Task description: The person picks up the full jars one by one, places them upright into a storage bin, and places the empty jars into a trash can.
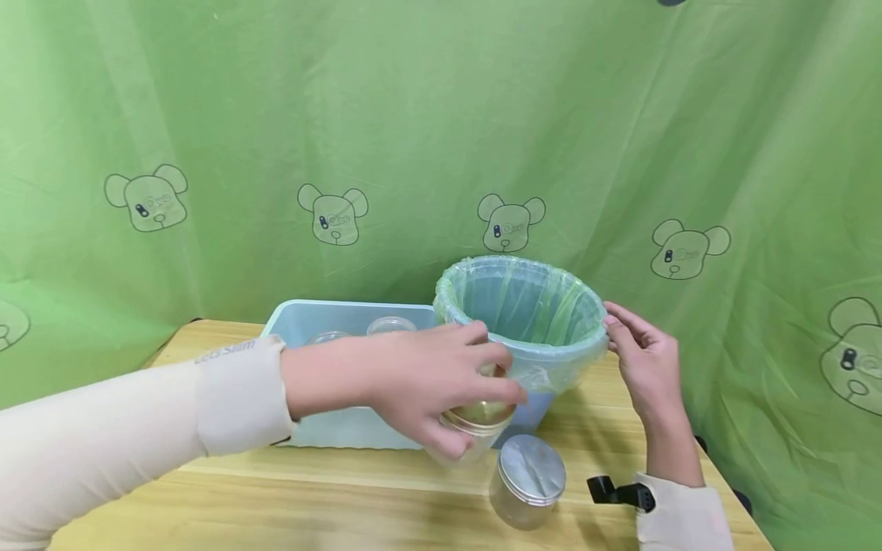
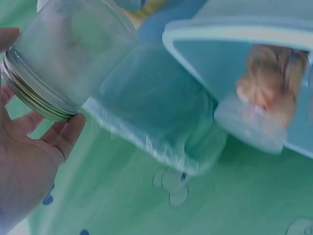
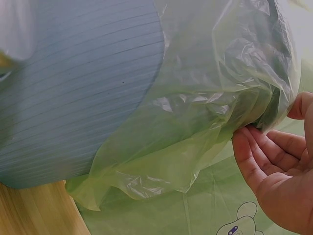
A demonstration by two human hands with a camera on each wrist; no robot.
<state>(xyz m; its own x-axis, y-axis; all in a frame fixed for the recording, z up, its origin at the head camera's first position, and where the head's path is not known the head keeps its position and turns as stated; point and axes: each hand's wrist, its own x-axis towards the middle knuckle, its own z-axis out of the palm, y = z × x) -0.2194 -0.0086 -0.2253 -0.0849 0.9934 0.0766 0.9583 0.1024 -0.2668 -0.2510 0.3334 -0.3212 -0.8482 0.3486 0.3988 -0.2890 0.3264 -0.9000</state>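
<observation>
My left hand (image 1: 434,371) grips a clear jar (image 2: 73,54) by its metal lid (image 2: 36,90), with the fingers spread around the lid. This jar hangs in front of a blue bin (image 1: 527,409), lined with a thin green plastic bag (image 1: 561,356) folded over its rim. On the bin's right side, my right hand (image 1: 644,367) pinches the rim and bag between thumb and fingers; the right wrist view shows the fingertips under the bag's fold. A second clear jar (image 1: 527,486) with a silver lid stands on the table, close to the bin's front.
Left of the bin sits a light blue rectangular tub (image 1: 344,432) holding clear lidded containers (image 1: 391,324). One container (image 2: 266,93) has brownish-orange contents. All stand on a wooden table (image 1: 331,497) before a green curtain (image 1: 400,115) printed with bear heads.
</observation>
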